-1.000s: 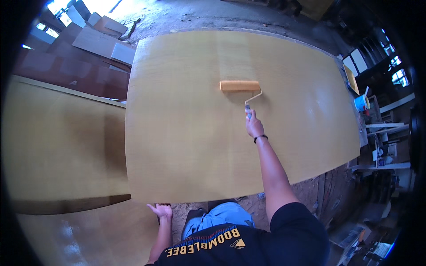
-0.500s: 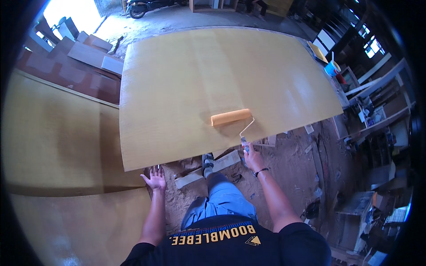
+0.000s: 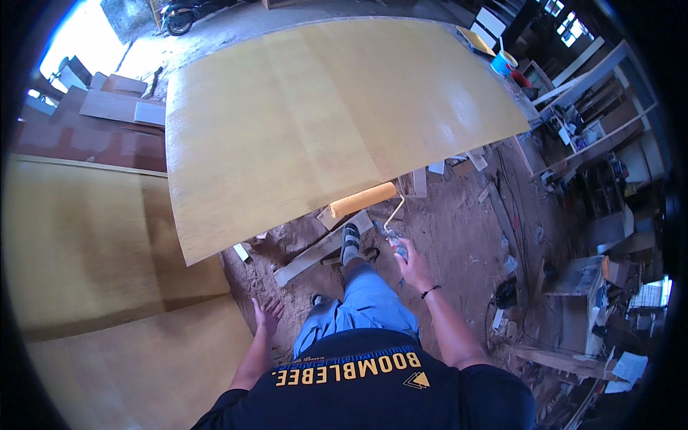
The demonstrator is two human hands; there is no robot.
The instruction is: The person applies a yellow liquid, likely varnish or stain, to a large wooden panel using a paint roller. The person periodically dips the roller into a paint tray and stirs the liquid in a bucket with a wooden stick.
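My right hand (image 3: 414, 266) is wrapped round the handle of a paint roller (image 3: 364, 200). The roller's sleeve is orange-yellow and lies along the near edge of a large yellow-coated panel (image 3: 236, 158); whether it touches that edge I cannot tell. A lengthwise band of slightly different sheen runs down the panel's middle. My left hand (image 3: 267, 315) hangs below the panel's near left corner, fingers spread, holding nothing.
More yellow panels (image 3: 79, 258) lie at the left. A blue-and-white paint bucket (image 3: 503, 63) and a yellow paint tray (image 3: 476, 41) stand at the far right corner. Wood offcuts (image 3: 319, 252) lie on the dirt floor near my feet. Wooden frames (image 3: 609, 115) stand at the right.
The roller has come toward me, from on the panel's surface to its near edge. My left hand has dropped back from the panel's edge. The view has shifted, with my feet stepping.
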